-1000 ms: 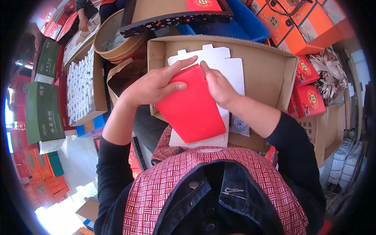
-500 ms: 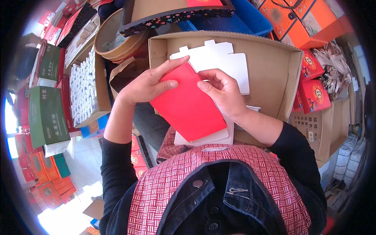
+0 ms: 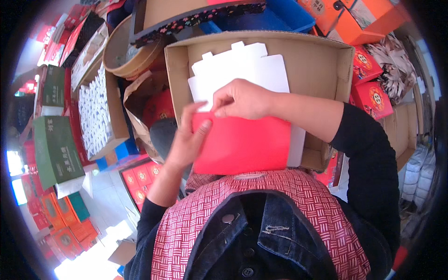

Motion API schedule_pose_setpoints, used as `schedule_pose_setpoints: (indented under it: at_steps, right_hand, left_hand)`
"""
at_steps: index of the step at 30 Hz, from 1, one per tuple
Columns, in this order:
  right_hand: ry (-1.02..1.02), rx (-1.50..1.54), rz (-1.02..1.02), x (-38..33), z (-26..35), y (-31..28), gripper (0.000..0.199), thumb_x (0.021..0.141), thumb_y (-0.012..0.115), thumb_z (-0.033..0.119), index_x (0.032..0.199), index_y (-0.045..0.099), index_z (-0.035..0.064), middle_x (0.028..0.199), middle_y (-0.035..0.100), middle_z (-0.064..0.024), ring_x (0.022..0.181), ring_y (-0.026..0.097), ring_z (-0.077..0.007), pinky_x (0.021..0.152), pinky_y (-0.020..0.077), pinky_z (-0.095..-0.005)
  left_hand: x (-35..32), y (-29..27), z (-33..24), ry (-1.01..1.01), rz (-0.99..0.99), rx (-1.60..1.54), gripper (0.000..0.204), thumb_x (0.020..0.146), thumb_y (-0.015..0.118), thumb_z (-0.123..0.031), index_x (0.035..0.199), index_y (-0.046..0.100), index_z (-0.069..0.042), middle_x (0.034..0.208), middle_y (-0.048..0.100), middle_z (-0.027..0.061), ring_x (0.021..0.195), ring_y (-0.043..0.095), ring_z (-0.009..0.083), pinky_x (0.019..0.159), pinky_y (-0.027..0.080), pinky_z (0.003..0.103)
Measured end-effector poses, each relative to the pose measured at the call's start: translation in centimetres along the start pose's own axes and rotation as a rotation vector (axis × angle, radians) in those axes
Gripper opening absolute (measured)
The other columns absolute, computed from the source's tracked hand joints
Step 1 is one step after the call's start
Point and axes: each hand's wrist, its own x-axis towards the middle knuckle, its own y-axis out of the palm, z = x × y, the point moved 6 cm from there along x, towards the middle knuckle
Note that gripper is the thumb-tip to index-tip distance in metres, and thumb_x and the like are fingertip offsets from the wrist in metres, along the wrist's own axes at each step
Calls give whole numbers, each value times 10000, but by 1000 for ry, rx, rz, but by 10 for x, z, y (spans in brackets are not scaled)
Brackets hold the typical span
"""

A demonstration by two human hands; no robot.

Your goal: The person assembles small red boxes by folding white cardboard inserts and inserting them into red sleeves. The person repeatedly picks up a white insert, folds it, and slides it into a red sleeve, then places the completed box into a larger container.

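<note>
A smooth red card (image 3: 247, 144) lies in front of my lap. At its far left corner my right hand (image 3: 240, 100) is closed in a pinch on the edge, palm down, its forearm crossing over from the right. My left hand (image 3: 186, 137) is beside the left edge, blurred by motion. Its thumb is near the red surface and its forefinger stretches past the corner, apart from the thumb. Beyond the red card lies white die-cut card (image 3: 242, 67) with tabs along its far edge. More pale card shows from under the red card's right side.
A shallow cardboard tray (image 3: 322, 79) surrounds the white card. A round tub (image 3: 114, 51) and a paper bag (image 3: 135, 112) stand left, near a carton of white packets (image 3: 95, 112). Beyond the tray is a blue bin (image 3: 280, 16). Red boxes (image 3: 375, 98) are stacked right.
The red card has turned and come to lie lower, nearly square to me. My right hand has moved left to its far corner. My left hand has shifted down beside the left edge.
</note>
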Motion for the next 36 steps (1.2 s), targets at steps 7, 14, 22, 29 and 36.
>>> schedule_pose_setpoints:
  at_steps: [7,14,22,29,36]
  right_hand:
    - [64,-108,91,-21,11,15,150,840,619,52,961,707,39,1011,693,-127,905,665,-214,834,525,-313]
    - [22,-131,162,-12,14,24,174,856,594,33,979,715,55,1037,688,-128,934,662,-222,852,520,-316]
    - [-158,-179,-96,-9,21,-21,217,885,564,148,1040,678,48,956,677,-146,856,647,-248,781,500,-343]
    - [319,-833,48,-82,-23,-90,294,820,663,259,948,611,0,936,640,-195,860,618,-339,761,488,-388]
    - [438,-986,54,-117,-41,-41,417,729,754,284,937,573,-28,937,620,-220,919,590,-366,784,486,-413]
  left_hand:
    - [-46,17,5,-62,-245,-175,266,953,539,-107,1205,480,-43,1097,560,95,1034,541,168,897,437,284]
    - [-52,20,9,-57,-269,-248,231,959,527,-93,1183,506,-38,1094,568,99,1019,552,163,888,448,278]
    - [-52,17,13,-99,-334,-388,210,970,515,-95,1171,503,-37,1084,557,66,1005,522,119,884,442,260]
    - [-52,-7,46,-159,-565,-130,213,981,496,-150,1158,509,-31,1112,542,67,1000,515,141,904,415,267]
    - [-56,-37,58,-131,-635,-193,237,989,482,-173,1187,493,-43,1130,525,58,1029,490,134,926,402,274]
